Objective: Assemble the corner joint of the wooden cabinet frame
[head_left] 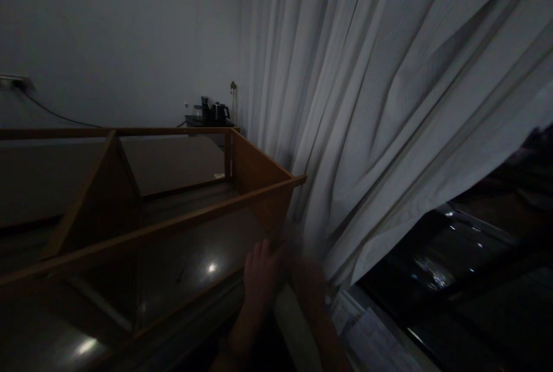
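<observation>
A brown wooden cabinet frame [194, 211] with a divider and an end panel takes up the left half of the view. At the lower part of its right end, my left hand [260, 271] has its fingers bent and its thumb reaching toward the right hand. What lies under those fingers is too dark to make out. Beside it, close to the hem of a white curtain [345, 130], my right hand [307, 283] is smeared by motion, and its fingers do not show clearly. A pale, long surface [296, 331] runs between my forearms.
The curtain hangs close along the right. Behind the frame, a black kettle [220, 112] stands on a small stand by the white wall [173, 32]. Dark glass [458, 268] with reflections lies at the lower right, near pale folded items [375, 337].
</observation>
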The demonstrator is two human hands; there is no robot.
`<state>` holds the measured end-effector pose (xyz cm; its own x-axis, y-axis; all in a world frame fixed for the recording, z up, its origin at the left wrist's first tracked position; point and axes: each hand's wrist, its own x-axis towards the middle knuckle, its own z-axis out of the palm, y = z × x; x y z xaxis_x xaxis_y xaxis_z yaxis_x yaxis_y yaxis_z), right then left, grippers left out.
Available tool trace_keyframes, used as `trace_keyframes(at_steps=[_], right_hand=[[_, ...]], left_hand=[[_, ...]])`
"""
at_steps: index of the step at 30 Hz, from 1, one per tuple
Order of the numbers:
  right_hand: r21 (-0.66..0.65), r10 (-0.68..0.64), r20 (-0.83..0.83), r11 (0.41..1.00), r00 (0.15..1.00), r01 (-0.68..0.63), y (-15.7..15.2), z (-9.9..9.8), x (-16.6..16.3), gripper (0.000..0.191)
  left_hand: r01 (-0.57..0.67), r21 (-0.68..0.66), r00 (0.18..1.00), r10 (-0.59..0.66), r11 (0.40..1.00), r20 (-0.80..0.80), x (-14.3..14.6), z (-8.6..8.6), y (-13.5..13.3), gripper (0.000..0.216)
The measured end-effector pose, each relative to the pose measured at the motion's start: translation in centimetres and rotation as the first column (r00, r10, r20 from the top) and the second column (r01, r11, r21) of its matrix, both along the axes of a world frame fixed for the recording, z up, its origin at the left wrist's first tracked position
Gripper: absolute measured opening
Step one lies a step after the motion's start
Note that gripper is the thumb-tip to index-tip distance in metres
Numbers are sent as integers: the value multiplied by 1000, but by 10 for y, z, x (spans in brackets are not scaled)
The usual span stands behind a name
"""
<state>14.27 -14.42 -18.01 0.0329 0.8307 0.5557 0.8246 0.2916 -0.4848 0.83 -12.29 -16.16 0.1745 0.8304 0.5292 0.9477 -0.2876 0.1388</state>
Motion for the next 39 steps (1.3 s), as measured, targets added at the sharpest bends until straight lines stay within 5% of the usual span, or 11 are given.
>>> trace_keyframes(at_steps=[7, 13, 18, 23, 29, 34, 39], right_hand=[[-152, -28, -455, 987, 890, -46, 2, -6, -17, 43], [-193, -9, -608, 972, 794, -137, 3, -10, -22, 50], [-185, -8, -491, 978, 871, -95, 4, -8, -20, 45], [-125, 68, -88, 989, 994, -79, 2, -3, -3, 32], [-13, 258, 213, 965, 942, -262, 6, -13, 21, 29], [-30, 349, 191, 936, 917, -350, 16, -20, 26, 26], [4, 274, -56, 962, 960, -274, 15, -17, 14, 25]], left_hand=[[0, 13, 1000, 0, 1000, -9, 0, -2, 0, 41], [0, -17, 1000, 0, 1000, 4, 0, 2, -2, 41], [8, -24, 1000, -8, 1000, -1, -1, 5, -2, 39], [10, -21, 1000, -10, 1000, 2, -1, 4, -1, 40], [11, -45, 1000, -10, 999, 17, 0, 1, -1, 42], [-6, -10, 1000, 6, 1000, 6, 0, -2, 0, 44], [3, -34, 1000, -3, 999, 2, 0, 0, 0, 45]])
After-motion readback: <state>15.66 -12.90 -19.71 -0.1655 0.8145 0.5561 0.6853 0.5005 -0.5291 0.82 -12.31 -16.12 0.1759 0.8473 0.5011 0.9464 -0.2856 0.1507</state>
